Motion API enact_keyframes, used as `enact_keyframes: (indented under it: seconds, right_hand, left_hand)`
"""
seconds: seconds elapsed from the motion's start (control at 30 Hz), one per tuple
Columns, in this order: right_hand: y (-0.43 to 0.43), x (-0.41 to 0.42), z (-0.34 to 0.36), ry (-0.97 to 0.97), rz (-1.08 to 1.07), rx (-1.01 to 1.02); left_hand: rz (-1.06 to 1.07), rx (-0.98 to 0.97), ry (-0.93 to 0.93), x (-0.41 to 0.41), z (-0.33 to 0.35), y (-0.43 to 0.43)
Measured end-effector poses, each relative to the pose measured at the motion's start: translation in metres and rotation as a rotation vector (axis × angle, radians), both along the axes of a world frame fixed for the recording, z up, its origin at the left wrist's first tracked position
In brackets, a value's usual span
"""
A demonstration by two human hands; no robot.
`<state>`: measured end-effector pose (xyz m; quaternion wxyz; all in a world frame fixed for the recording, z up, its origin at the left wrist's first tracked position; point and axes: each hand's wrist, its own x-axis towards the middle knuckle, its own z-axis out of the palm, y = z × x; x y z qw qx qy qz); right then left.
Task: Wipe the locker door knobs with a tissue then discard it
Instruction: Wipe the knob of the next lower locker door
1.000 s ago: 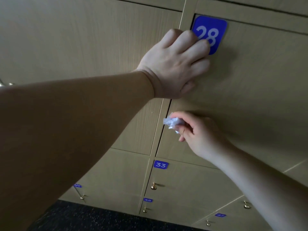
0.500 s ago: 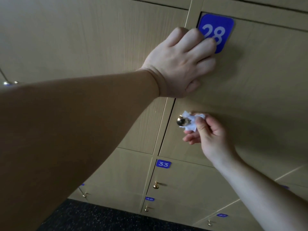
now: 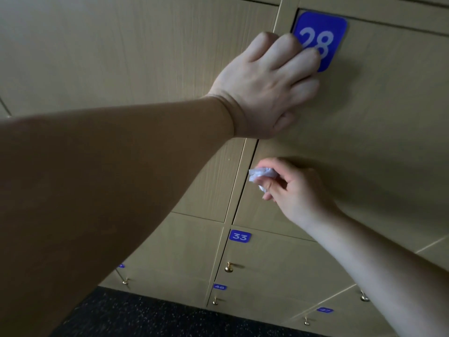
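My right hand (image 3: 298, 193) pinches a crumpled white tissue (image 3: 261, 173) between thumb and fingers at the left edge of locker door 28 (image 3: 364, 117). The tissue covers the spot where this door's knob sits, so the knob is hidden. Above it, my left hand (image 3: 264, 86) rests against the same door with its fingers curled, next to the blue plate reading 28 (image 3: 323, 27). It holds nothing. My left forearm crosses the whole left side of the view.
Below is locker 33 (image 3: 279, 259) with a brass knob (image 3: 228, 267). More brass knobs show lower down, such as a left knob (image 3: 125, 281) and a right knob (image 3: 364, 297). Dark speckled floor (image 3: 145, 317) lies at the bottom.
Half a second ago the brass knob of door 28 showed beside the tissue. My right hand has turned and the tissue now covers it. My left hand stays on the door.
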<state>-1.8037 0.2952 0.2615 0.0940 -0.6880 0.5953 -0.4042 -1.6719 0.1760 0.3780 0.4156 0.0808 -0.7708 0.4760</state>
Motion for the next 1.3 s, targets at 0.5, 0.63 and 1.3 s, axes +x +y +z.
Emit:
enact_keyframes:
  seconds: [0.5, 0.63, 1.3]
  right_hand:
    - [0.009, -0.004, -0.007, -0.409, 0.0, 0.005]
    - [0.006, -0.008, -0.003, -0.013, 0.026, -0.034]
    - [0.007, -0.027, -0.008, 0.223, -0.027, -0.268]
  left_hand:
    - [-0.018, 0.022, -0.011, 0.0, -0.001, 0.0]
    - [0.002, 0.001, 0.001, -0.001, -0.001, -0.001]
    - [0.001, 0.021, -0.019, 0.0, -0.001, 0.0]
